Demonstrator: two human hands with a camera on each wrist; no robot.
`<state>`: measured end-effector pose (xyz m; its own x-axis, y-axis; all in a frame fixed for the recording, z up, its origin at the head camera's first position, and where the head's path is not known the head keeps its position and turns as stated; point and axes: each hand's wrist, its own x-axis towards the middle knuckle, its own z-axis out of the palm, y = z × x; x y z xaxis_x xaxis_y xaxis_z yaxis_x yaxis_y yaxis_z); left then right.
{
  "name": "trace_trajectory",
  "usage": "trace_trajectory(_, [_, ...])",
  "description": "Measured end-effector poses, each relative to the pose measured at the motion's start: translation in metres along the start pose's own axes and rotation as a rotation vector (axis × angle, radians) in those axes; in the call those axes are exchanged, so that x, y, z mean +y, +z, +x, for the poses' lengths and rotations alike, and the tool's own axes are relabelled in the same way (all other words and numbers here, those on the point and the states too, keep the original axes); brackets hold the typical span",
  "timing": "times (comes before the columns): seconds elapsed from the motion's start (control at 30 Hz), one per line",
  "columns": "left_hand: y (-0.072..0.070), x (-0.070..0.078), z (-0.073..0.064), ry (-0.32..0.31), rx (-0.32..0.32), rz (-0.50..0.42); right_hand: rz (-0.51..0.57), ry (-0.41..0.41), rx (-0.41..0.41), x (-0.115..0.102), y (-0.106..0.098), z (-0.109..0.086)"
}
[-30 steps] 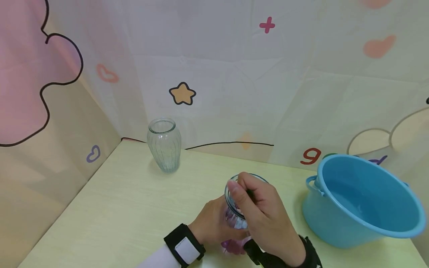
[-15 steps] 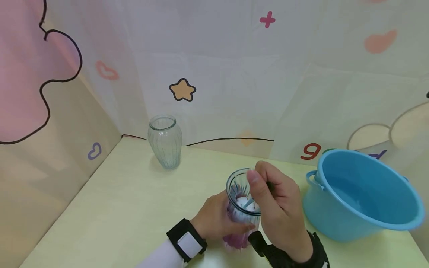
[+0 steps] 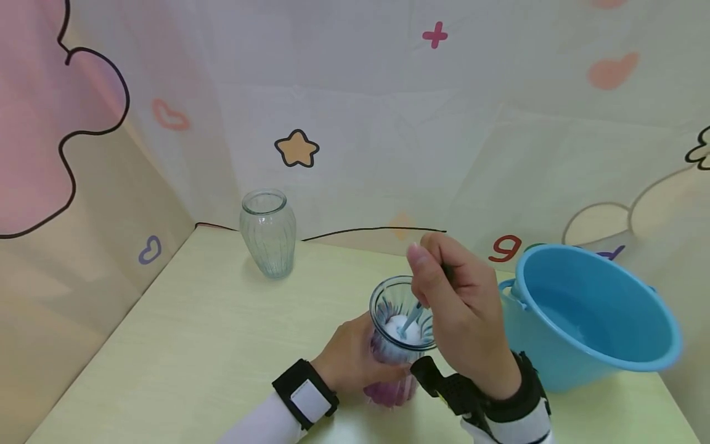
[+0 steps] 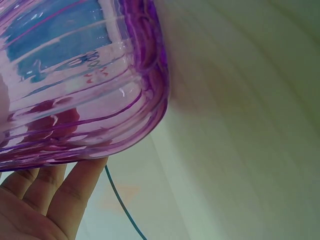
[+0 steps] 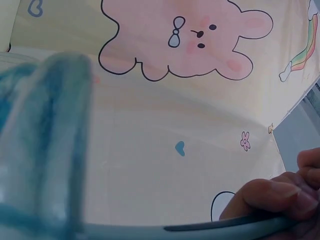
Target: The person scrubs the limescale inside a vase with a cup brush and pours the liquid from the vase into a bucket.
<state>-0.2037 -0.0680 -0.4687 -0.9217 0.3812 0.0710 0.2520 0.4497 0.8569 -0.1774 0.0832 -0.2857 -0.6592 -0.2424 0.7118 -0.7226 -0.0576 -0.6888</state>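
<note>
Since the frame a second ago, the right hand (image 3: 463,308) has risen from the mouth of the purple jar (image 3: 395,355), exposing more of the blue stick (image 3: 409,319). The left hand (image 3: 355,354) remains at the jar's left side.

Right hand: thumb and fingers clamped on the stick's upper end, above the jar's right rim. The stick slants down through the mouth to a white mass (image 3: 397,328) inside; its material cannot be determined.

Left hand: curled round the jar, thumb across the near side. The left wrist view shows several fingers against the glass. The jar is at the near middle of the table (image 3: 222,327); whether its base touches the surface cannot be told.

Clear vase (image 3: 269,237): upright, far left, well apart from both hands. Blue bucket (image 3: 554,345): on the right, just beyond the right hand. Printed backdrop (image 3: 355,123): behind the table. Black straps (image 3: 305,394): one on each wrist.
</note>
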Motion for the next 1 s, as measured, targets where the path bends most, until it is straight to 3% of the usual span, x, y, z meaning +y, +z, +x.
trace_trajectory(0.17, [-0.001,0.001,0.000,0.005,0.009,0.013,0.001,-0.011,-0.006,-0.002,0.000,0.007])
trace_trajectory(0.43, [-0.001,0.003,0.002,-0.069,-0.025,-0.039,-0.017,-0.026,0.018,-0.003,-0.004,0.015])
trace_trajectory(1.0, [0.002,0.000,0.003,0.009,0.008,0.012,0.160,-0.058,0.064,-0.018,-0.008,0.019])
